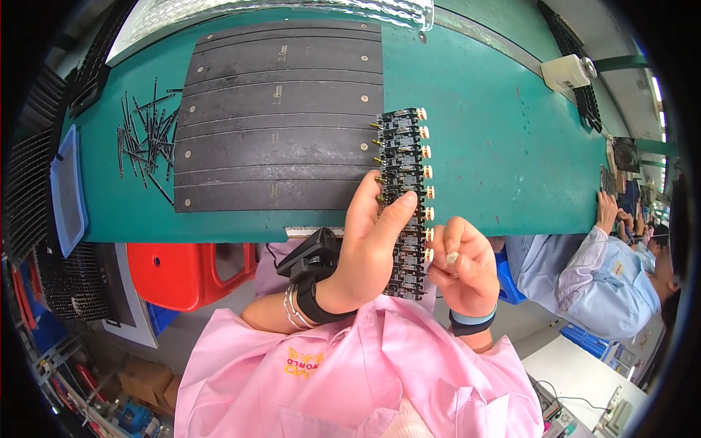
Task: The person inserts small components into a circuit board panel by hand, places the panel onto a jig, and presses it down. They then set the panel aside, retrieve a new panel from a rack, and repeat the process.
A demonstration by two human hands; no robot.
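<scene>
My left hand (369, 252) grips a long panel of small dark circuit boards (403, 155), thumb on its face and fingers behind it. Held upright near the front edge of the table, the panel overlaps the right side of the black slatted plate (285, 109). Along its right edge sits a row of small round cream-white parts (426, 152); thin brass-coloured pins jut out on the left. Close to the panel's lower right, my right hand (464, 274) has its fingertips closed around a small whitish piece (452, 258). Its exact kind is too small to make out.
Thin black rods (150, 135) lie heaped left of the plate on the green table (482, 131). A blue tray (69, 190), a red stool (182, 274) and a white bottle (566, 73) stand around. At the right, a co-worker in light blue (595, 281) sits at the table.
</scene>
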